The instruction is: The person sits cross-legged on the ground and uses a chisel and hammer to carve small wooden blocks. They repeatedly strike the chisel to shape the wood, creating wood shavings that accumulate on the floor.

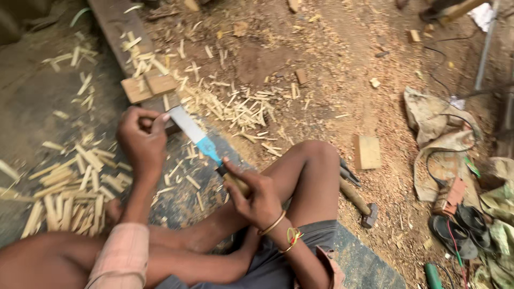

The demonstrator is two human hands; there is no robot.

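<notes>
My right hand grips the wooden handle of a wide chisel with a steel blade and a blue collar. The blade points up and left, its tip against my left hand. My left hand is closed around something small at the blade's edge; what it pinches is hidden by the fingers. Both hands hover over a dark plank that runs away from me, with two small wooden blocks lying on it just beyond my left hand. My bent knee sits right of the chisel.
Many split wooden sticks lie piled at the left, more scattered ahead. A hammer lies by my leg, a wood block beyond it. Cloth, sandals, cables and a metal pipe crowd the right side.
</notes>
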